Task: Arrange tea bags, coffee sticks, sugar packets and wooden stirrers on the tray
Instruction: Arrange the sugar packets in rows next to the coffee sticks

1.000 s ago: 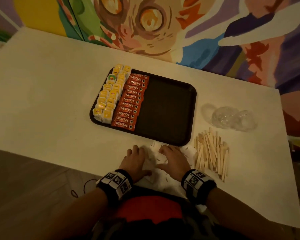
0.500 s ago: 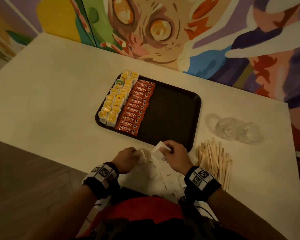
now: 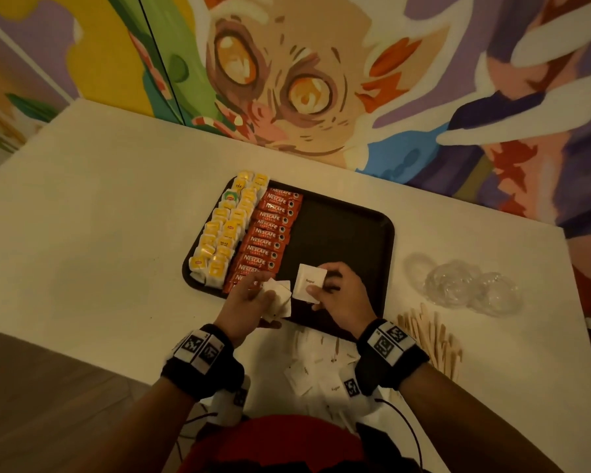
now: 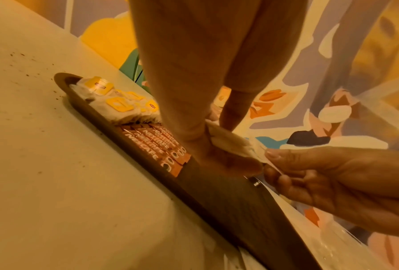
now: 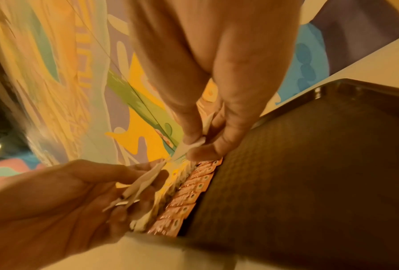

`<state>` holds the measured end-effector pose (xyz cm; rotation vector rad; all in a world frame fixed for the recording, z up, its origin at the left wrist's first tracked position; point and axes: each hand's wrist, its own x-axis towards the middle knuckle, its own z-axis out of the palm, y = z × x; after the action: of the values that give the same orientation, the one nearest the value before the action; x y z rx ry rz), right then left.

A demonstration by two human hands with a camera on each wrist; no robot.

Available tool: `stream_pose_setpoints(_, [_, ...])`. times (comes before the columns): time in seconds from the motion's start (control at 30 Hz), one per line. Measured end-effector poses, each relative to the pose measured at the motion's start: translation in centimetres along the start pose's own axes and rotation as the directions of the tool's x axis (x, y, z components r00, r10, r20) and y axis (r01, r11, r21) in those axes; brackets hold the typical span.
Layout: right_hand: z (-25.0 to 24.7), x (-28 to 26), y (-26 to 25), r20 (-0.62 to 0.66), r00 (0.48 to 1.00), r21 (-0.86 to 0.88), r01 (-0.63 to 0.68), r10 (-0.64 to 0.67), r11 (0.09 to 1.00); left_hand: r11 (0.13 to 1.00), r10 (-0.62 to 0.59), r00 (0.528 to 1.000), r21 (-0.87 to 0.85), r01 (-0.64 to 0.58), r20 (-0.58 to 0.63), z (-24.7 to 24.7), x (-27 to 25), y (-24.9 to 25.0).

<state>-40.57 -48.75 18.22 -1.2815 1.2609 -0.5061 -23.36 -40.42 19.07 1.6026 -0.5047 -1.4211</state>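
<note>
A dark tray [image 3: 372, 227] on the white table holds yellow-tagged tea bags [image 3: 219, 240] along its left side and a column of red coffee sticks [image 3: 267, 233] beside them. My left hand [image 3: 253, 298] grips a small bunch of white sugar packets [image 3: 280, 297] over the tray's near edge. My right hand [image 3: 335, 291] pinches one white sugar packet [image 3: 309, 281] above the bare dark part of the tray. More sugar packets [image 3: 321, 373] lie loose on the table near my body. Wooden stirrers [image 3: 430, 336] are piled to the right of the tray.
Crumpled clear plastic [image 3: 468, 285] lies on the table right of the tray, behind the stirrers. A painted mural wall [image 3: 287, 80] runs along the table's far edge. The table's near edge [image 3: 82, 339] drops to a wooden floor at left.
Both hands lifted from the loose packets on the table and moved forward over the tray's near edge, the left with a bunch of packets, the right with one.
</note>
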Motion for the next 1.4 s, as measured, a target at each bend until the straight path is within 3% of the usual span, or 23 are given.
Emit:
stream_pose_setpoints(0.4, [-1.0,11.3,-3.6,-0.227,0.97,-0.1,-0.117,0.092,0.988,0.997,0.011,0.998,-0.078,-0.016,-0.061,-1.4,4.1,3.3])
stream_pose_setpoints(0.6, [-0.8,15.9,-4.6,-0.351,0.902,-0.062,-0.292,0.254,0.954,0.997,0.016,0.998,-0.076,-0.021,-0.059,-1.6,5.7,4.1])
stream_pose_setpoints(0.87, [-0.1,18.7,-5.0,-0.357,0.866,-0.164,-0.427,0.35,0.89,0.997,-0.002,0.999,-0.073,-0.001,-0.05,-2.1,7.2,4.0])
stream_pose_setpoints(1.4, [0.6,20.6,-5.5,-0.356,0.851,-0.327,-0.5,0.386,0.802,0.998,-0.02,0.999,-0.064,0.017,-0.036,-1.9,8.0,4.2])
